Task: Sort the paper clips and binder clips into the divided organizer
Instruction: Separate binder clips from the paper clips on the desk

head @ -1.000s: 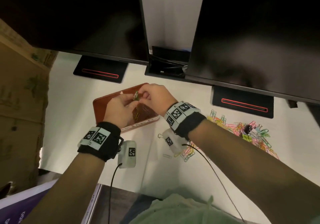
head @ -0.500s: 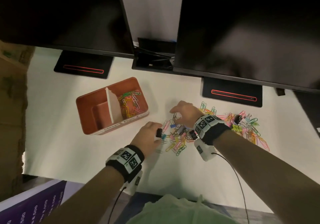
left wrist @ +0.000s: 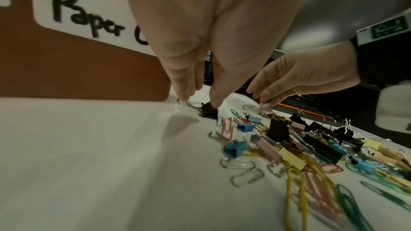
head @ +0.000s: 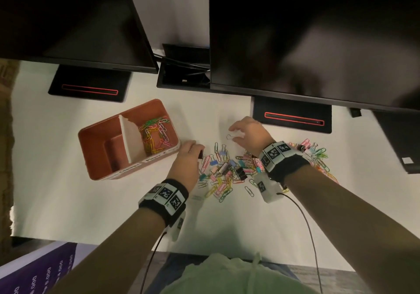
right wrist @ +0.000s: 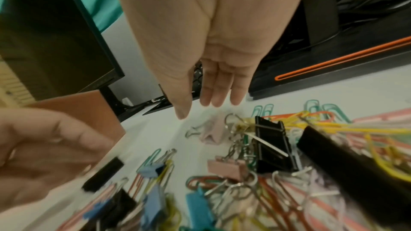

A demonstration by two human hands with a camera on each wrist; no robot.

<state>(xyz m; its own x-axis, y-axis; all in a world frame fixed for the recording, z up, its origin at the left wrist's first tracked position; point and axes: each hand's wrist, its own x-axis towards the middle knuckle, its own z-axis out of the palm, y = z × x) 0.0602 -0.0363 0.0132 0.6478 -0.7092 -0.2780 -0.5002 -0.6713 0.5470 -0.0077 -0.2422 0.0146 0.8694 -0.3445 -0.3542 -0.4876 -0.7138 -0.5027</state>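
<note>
An orange-brown organizer with a white divider stands at the left. Its right compartment, labelled "Paper C…", holds coloured paper clips; I see no clips in the left one. A mixed pile of clips lies to its right. My left hand pinches a black binder clip low at the table, just beside the organizer's near right corner. My right hand hovers with straight fingers at the pile's far edge, fingertips at a pale binder clip lying on the table.
Two dark monitors overhang the back of the white table; their black stands and a cable tray sit behind the work area. More clips trail right past my right wrist. A purple box lies beyond the front edge.
A second ago both hands were over the organizer. They came back to the pile; the left took the black binder clip and moved toward the organizer, the right reached to the pale clip.
</note>
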